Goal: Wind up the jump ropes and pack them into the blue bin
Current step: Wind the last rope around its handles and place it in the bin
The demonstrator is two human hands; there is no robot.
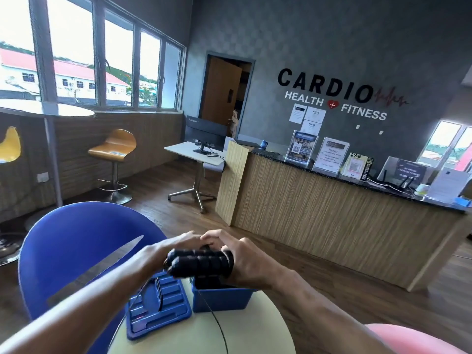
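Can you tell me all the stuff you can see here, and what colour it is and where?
Black foam jump rope handles: two, black, side by side in the hands above the bin.
Thin black rope cord: one, black, trailing down over the table.
Blue plastic bin: one, blue, on the table under the hands.
Blue plastic lid: one, blue, flat on the table beside the bin.
Round cream table: one, cream, at the bottom.
Blue rounded chair: one, blue, behind the table on the left.
Orange bar stool: one, orange, by the windows.
Wooden reception counter: one, light wood, on the right.
Black computer monitor: one, black, on a white desk.
Left hand: one, on the handles.
Right hand: one, gripping the handles.
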